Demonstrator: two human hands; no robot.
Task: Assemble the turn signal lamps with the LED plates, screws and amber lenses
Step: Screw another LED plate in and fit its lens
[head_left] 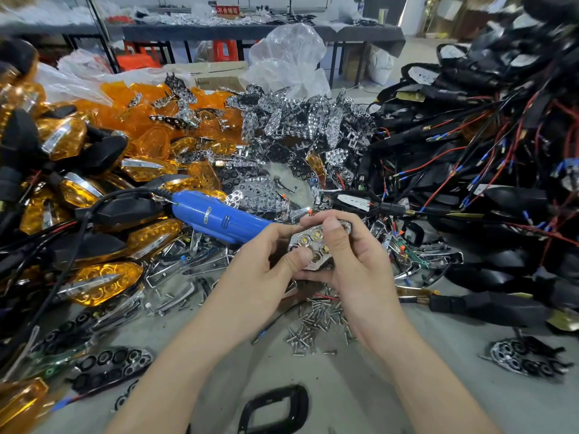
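Counter (407,386) is buried in amber lenses (134,114) and wired housings (488,195), blue screwdriver (216,216) parked within reach, while left hand (263,264) and right hand (354,255) each have their grip pinched round 1 LED plate (313,242) just above the screws (313,327), probably lining it up.

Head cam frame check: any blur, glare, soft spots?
Head view: sharp at centre, on the left hand, right hand and LED plate; black housings top right smeared by blur; amber lens bottom left soft; glints on the chrome reflector pile.
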